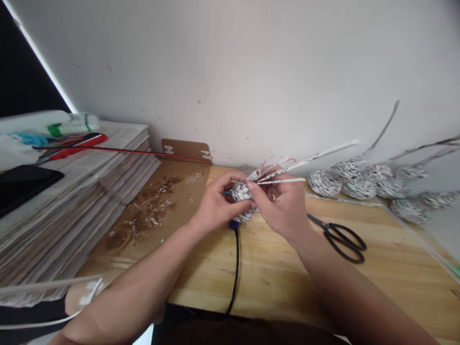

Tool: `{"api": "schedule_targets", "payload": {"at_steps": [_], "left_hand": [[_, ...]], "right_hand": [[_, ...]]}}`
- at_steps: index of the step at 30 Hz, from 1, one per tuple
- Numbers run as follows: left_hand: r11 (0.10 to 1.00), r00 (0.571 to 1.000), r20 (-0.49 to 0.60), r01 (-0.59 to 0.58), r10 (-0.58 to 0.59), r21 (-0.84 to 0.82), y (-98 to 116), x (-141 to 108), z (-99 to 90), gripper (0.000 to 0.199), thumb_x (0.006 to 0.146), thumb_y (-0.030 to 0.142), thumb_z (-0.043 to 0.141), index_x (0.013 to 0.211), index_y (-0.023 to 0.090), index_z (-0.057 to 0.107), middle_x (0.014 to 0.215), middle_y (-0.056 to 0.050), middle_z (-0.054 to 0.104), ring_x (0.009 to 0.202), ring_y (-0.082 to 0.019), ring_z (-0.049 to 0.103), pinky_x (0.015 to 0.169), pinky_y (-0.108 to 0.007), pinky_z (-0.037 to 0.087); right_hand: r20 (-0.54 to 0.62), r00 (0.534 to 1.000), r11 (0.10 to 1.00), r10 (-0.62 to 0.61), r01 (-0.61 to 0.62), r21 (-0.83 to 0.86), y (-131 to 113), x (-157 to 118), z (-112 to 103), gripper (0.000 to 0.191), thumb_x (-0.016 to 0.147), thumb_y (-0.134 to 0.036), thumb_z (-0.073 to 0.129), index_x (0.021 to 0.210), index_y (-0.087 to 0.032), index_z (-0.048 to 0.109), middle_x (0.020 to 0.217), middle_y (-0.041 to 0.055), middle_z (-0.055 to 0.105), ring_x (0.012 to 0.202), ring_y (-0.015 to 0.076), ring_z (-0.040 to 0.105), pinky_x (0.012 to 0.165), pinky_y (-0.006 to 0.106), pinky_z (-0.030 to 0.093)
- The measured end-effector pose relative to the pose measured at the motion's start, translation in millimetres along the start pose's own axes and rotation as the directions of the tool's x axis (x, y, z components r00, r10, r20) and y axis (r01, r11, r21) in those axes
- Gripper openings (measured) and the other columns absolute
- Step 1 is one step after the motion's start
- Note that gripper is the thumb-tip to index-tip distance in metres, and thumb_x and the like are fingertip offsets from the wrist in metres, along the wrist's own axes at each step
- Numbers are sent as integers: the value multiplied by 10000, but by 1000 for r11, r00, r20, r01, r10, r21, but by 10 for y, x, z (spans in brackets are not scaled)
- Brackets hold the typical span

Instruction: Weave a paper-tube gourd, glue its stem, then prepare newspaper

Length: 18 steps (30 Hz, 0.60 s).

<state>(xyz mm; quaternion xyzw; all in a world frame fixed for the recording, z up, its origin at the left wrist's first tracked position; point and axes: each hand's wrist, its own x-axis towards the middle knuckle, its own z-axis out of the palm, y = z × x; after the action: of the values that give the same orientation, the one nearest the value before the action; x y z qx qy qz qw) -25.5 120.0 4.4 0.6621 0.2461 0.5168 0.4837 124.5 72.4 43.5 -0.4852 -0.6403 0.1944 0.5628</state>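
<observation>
Between my hands, above the wooden table [283, 287], is a small woven ball of rolled newspaper strips [241, 191]. My left hand [219, 199] curls round its left side, thumb along the lower front. With thumb and fingers, my right hand [278, 201] pinches the paper strips [309, 158] where they leave the ball; several loose ends stick out to the right and upward. Just below the ball, a blue plug-like end [234, 224] shows on a black cable [235, 273]. My fingers hide part of the weave.
Black-handled scissors [343, 239] lie right of my hands. Several woven paper balls [359, 188] with stems sit against the wall. At left rise a newspaper stack [118, 177], a phone [28, 187] and a red-and-black tool [79, 145]. Paper scraps [154, 213] litter the brown board.
</observation>
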Motion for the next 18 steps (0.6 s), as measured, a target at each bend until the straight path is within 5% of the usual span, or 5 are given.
{"api": "schedule_targets", "payload": {"at_steps": [5, 8, 11, 15, 18], "left_hand": [[996, 997, 60, 49, -44, -70, 62, 11, -17, 485, 644, 282, 911, 1039, 205, 641, 1054, -62, 713, 950, -212, 683, 805, -296, 568], [994, 994, 85, 70, -63, -83, 122, 25, -36, 348, 765, 354, 829, 1022, 196, 654, 1088, -68, 712, 954, -195, 680, 764, -266, 566], [998, 998, 25, 55, -55, -14, 140, 49, -60, 244, 880, 412, 703, 966, 184, 699, 1121, -78, 713, 894, -174, 684, 675, -241, 555], [980, 985, -127, -94, 117, 175, 129, 67, -78, 171, 851, 347, 743, 875, 177, 741, 981, -68, 736, 986, -194, 668, 802, -266, 552], [990, 993, -113, -16, 31, 137, 132, 54, -78, 194, 853, 360, 741, 903, 173, 730, 889, -43, 722, 763, -139, 653, 631, -216, 526]], "right_hand": [[21, 1000, 995, 20, -22, 98, 17, 43, -55, 116, 895, -306, 686, 919, -201, 642, 834, 37, 719, 767, 182, 695, 698, 307, 561], [46, 998, 994, 33, -37, 105, 35, 56, -64, 124, 890, -313, 690, 920, -198, 659, 836, 42, 731, 787, 191, 702, 748, 327, 565], [70, 996, 994, 48, -54, 95, 58, 55, -60, 129, 893, -325, 686, 925, -201, 674, 832, 37, 727, 741, 177, 681, 757, 334, 561], [93, 992, 993, 86, -93, 77, 69, 44, -56, 133, 898, -329, 680, 918, -197, 675, 785, 27, 695, 716, 176, 663, 733, 338, 552], [103, 988, 992, 111, -117, 52, 63, 35, -56, 151, 896, -342, 676, 920, -193, 665, 775, 28, 686, 723, 187, 670, 694, 335, 542]]}}
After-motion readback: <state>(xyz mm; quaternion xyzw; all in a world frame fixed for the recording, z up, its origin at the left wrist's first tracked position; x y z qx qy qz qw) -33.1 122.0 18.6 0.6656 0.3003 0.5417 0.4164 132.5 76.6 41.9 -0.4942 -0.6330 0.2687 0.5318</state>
